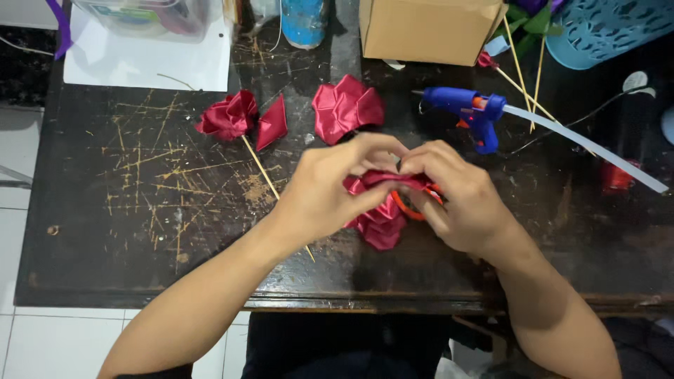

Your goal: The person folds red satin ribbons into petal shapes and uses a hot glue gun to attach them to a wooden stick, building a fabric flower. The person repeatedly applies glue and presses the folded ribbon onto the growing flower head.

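— While both hands meet over the middle of the desk, what do we see them gripping?

— We see the left hand [330, 186] and the right hand [456, 200] curled closed together on a folded piece of dark red satin ribbon [386, 179], fingertips pinching its upper edge. More red folds [382, 228] hang beneath the hands, just above the tabletop. An orange loop, likely a scissor handle [414, 207], shows under the right palm; we cannot tell whether that hand holds it.

— And the surface?

— We look down on a dark wooden desk [140, 210], its finish scratched and worn pale in streaks, standing on a white tiled floor [14, 330].

— What lies around the work?

— Left of the hands, a finished ribbon rose [228, 116] on a thin wooden skewer, with a loose folded petal [272, 125] just beside it. Behind the hands sits a cluster of glossy red petals [347, 105]. To the right, a blue glue gun [470, 112] with a translucent glue stick [590, 147] trailing out. A cardboard box [428, 28] and a teal plastic basket [611, 28] line the far edge.
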